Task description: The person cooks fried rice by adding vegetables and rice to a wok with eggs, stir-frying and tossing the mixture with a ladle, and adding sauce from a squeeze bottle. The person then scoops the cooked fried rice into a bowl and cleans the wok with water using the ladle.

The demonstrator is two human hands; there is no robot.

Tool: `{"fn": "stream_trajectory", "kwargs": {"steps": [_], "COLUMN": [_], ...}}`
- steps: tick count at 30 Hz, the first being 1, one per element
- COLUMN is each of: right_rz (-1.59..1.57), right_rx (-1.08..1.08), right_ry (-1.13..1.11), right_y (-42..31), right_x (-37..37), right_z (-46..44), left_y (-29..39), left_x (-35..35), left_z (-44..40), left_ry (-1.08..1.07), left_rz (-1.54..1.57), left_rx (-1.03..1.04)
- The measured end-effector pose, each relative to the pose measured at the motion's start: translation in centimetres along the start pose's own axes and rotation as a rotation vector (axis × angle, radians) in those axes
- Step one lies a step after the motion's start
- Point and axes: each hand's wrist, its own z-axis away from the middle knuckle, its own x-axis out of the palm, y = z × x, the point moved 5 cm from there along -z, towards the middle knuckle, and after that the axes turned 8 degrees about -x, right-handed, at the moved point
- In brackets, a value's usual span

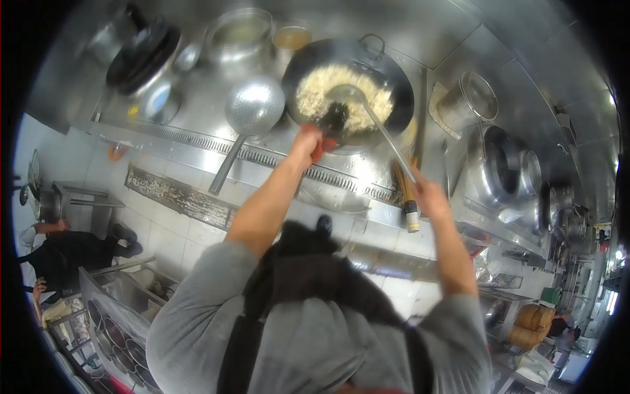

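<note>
Pale, rice-like food lies in a large black wok on the metal range. My left hand is closed at the wok's near-left rim, with a red cloth in its grip. Just beyond that hand is a dark patch, too blurred to name. My right hand wraps around the long handle of a ladle, whose bowl rests in the food. Left of the wok, a perforated skimmer lies with its handle toward me. A bamboo brush lies beside my right hand.
Behind the skimmer are a metal pot and a small container of yellowish liquid. A strainer and stacked pans stand to the right. Another person in dark clothing is at far left. A slotted drain edges the range.
</note>
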Motion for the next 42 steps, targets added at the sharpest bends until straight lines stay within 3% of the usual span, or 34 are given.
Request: {"fn": "stream_trajectory", "kwargs": {"steps": [2, 3, 4, 5, 7, 9, 11, 12, 14, 15, 17, 18, 20, 21, 23, 25, 27, 31, 33, 35, 37, 41, 42], "right_rz": [0.192, 0.161, 0.136, 0.040, -0.065, -0.051, -0.021, 0.014, 0.158, 0.212, 0.084, 0.082, -0.119, -0.120, -0.433, -0.491, -0.823, -1.504, -1.424, -0.904, -0.409, -0.436, -0.764], "right_rx": [-0.114, -0.131, -0.151, -0.060, 0.030, 0.044, 0.065, 0.047, -0.212, -0.167, -0.166, -0.161, -0.077, -0.074, 0.113, 0.055, 0.047, 0.180, 0.306, 0.435, 0.142, 0.000, 0.091], "right_ry": [0.227, 0.240, 0.260, 0.193, 0.089, 0.035, -0.030, -0.023, 0.196, 0.174, 0.290, 0.311, 0.394, 0.389, 0.375, 0.415, 0.485, 0.252, 0.068, -0.087, 0.066, 0.114, 0.042], "right_y": [-1.3, -2.0, -3.2, -3.1, -2.1, -2.0, -1.7, -1.3, 0.0, 0.4, -1.4, -1.7, -2.0, -3.0, -3.4, -3.3, -4.0, -2.7, -0.1, 4.4, 1.5, 0.7, 1.0], "right_x": [1.6, 0.8, -0.8, -2.3, -4.6, -5.5, -4.7, -3.3, 0.3, 1.3, 0.0, -0.6, -1.9, -2.9, -4.5, -4.9, -5.3, -1.2, 3.0, 6.8, 2.6, 0.1, 1.2], "right_z": [-1.4, 0.0, 2.1, 4.1, 7.9, 8.9, 8.6, 6.7, 3.5, 2.1, 2.0, 2.2, 4.6, 5.1, 5.6, 4.9, 3.5, -1.3, -6.2, -11.7, -14.7, -13.9, -12.5], "left_y": [-2.0, -4.4, -4.7, -3.0, -1.0, 1.7, 2.6, 3.1, 1.0, -0.3, -0.1, 0.6, 0.3, 0.5, 1.7, 2.2, 2.0, 0.3, 0.9, 0.8, 2.4, 1.7, 1.8], "left_x": [-0.5, -1.9, -2.0, 0.4, 0.3, 1.9, 2.6, 2.2, 0.9, 1.8, 2.8, 3.0, 2.3, 1.7, 1.9, 2.4, 2.6, 1.2, 0.6, 0.7, 1.6, 1.4, 1.5], "left_z": [5.3, 6.9, 10.7, 14.8, 14.6, 10.8, 5.7, 3.6, -0.7, 1.7, 9.5, 9.3, 9.8, 6.0, 2.2, -0.2, -2.1, -5.4, -6.8, -6.2, -4.7, -4.8, -4.9], "left_ry": [0.073, 0.156, 0.140, 0.188, 0.079, 0.108, 0.024, -0.019, -0.048, -0.066, 0.099, 0.087, 0.144, 0.087, 0.107, 0.116, 0.139, 0.196, 0.211, 0.116, 0.160, 0.146, 0.137], "left_rz": [-0.116, 0.089, -0.031, 0.146, 0.038, 0.230, 0.073, 0.048, -0.025, -0.023, 0.157, 0.142, 0.150, 0.217, 0.112, 0.075, 0.046, 0.083, 0.130, 0.048, -0.019, -0.050, 0.001], "left_rx": [-0.011, 0.031, -0.018, 0.054, -0.041, 0.106, 0.025, 0.017, 0.053, 0.034, 0.068, 0.077, 0.121, 0.192, 0.057, 0.070, 0.085, 0.221, 0.273, 0.202, 0.171, 0.117, 0.146]}}
